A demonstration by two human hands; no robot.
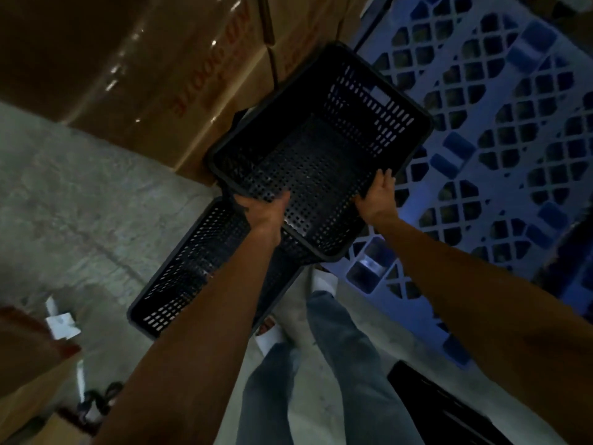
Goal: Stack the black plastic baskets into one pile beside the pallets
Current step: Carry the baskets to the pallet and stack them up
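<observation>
Both hands were clamped on one black plastic basket (321,149), which hung in the air, open side up and tilted toward the camera. The left hand (263,208) gripped the near rim at its left corner, fingers curled over the edge into the basket. The right hand (377,194) held the same near rim further right, its fingers (383,178) laid along the side wall. The two hands were apart, with a stretch of rim between them.

The held basket sat above a second black basket (192,268) that lay lower, on or close to the concrete floor (64,203) — whether the two touched could not be told. The far left corner of the held basket was just beside a stack of shrink-wrapped cardboard boxes (144,59) with red lettering. To the right lay a blue plastic pallet (497,139), its open lattice top showing; the right edge of the held basket overlapped it in view.

Below the arms, the person's legs in blue jeans (337,364) and white shoes (324,281) stood on the floor. A dark slatted object (449,409) lay at lower right — too blurred to name.
</observation>
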